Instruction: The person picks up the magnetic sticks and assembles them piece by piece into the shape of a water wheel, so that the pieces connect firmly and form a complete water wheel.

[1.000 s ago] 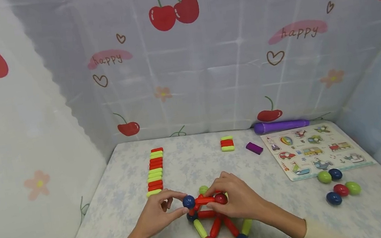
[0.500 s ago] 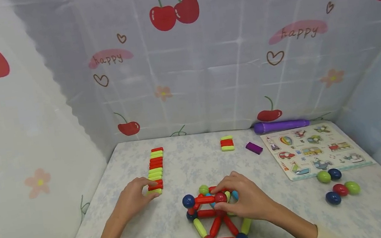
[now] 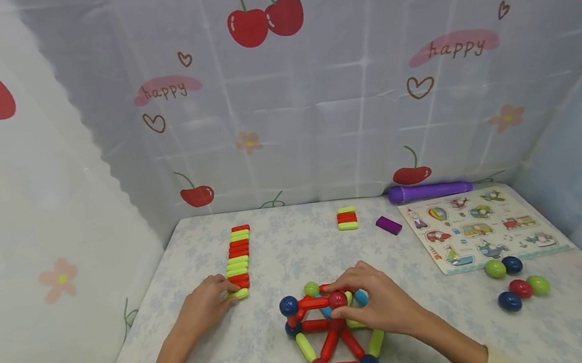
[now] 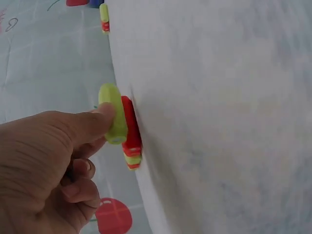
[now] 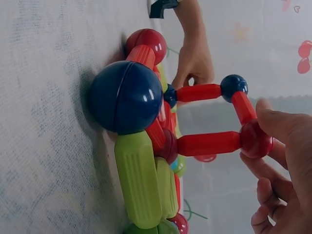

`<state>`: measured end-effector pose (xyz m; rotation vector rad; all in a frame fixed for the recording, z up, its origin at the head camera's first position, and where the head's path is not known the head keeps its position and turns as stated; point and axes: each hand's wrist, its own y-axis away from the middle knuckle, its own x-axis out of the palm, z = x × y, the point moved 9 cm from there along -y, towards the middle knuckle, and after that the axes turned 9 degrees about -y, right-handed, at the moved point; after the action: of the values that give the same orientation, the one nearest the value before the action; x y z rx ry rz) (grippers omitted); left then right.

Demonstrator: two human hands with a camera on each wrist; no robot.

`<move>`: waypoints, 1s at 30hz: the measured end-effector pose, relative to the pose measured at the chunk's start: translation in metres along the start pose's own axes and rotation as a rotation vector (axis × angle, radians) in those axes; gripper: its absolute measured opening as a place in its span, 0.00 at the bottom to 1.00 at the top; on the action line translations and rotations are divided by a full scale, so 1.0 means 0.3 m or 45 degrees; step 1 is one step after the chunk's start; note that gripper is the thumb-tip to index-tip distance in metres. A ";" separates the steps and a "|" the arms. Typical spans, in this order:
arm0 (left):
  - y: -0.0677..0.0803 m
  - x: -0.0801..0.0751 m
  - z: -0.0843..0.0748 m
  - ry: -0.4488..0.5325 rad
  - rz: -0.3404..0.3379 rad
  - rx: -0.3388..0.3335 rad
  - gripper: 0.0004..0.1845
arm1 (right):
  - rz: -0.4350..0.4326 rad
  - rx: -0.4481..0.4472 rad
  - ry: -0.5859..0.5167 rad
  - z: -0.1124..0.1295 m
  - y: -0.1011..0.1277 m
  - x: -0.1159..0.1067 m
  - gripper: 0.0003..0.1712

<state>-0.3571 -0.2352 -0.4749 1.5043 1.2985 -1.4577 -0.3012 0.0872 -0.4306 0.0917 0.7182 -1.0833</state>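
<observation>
A ball-and-stick structure (image 3: 326,334) of red and green sticks with blue and red balls stands near the table's front edge. My right hand (image 3: 346,303) pinches the red ball (image 3: 337,300) at its top; the right wrist view shows that red ball (image 5: 256,139) between my fingertips (image 5: 280,126), with a big blue ball (image 5: 126,97) close to the camera. My left hand (image 3: 228,295) is at the near end of a long row of red and green sticks (image 3: 238,254). It pinches the nearest green stick (image 3: 240,294), and my thumb presses on that green stick (image 4: 113,114).
A picture puzzle board (image 3: 485,230) lies at the right, with several loose balls (image 3: 519,288) in front of it. A purple cylinder (image 3: 428,191), a purple block (image 3: 388,225) and a short stack of sticks (image 3: 347,219) sit near the back. Cherry-print curtains close in three sides.
My left hand let go of the blue ball on the structure and moved left to the stick row, where it now holds the nearest green stick. The right hand stayed on the red ball.
</observation>
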 end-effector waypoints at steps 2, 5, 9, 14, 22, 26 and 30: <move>0.014 -0.014 -0.020 0.099 -0.013 0.013 0.14 | 0.038 -0.014 0.000 -0.002 0.003 0.000 0.24; 0.049 -0.064 -0.075 0.281 -0.073 0.042 0.16 | 0.092 -0.040 -0.010 -0.003 0.007 -0.006 0.26; 0.110 -0.180 -0.197 0.369 -0.235 0.145 0.17 | 0.146 -0.056 -0.037 -0.007 0.009 -0.018 0.28; 0.177 -0.294 -0.355 0.290 -0.418 0.198 0.20 | 0.207 -0.039 -0.069 -0.018 0.006 -0.021 0.27; 0.222 -0.266 -0.557 0.244 -0.393 0.275 0.18 | 0.197 -0.023 -0.106 -0.033 0.000 -0.027 0.25; 0.225 -0.233 -0.617 0.213 -0.413 0.310 0.15 | 0.200 -0.017 -0.106 -0.036 0.003 -0.026 0.24; 0.223 -0.212 -0.657 0.165 -0.485 0.367 0.14 | 0.203 0.006 -0.112 -0.039 0.006 -0.027 0.23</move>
<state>-0.2250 -0.0824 -0.3935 1.6164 1.5703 -1.8810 -0.3076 0.0993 -0.4354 0.1030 0.6184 -0.9310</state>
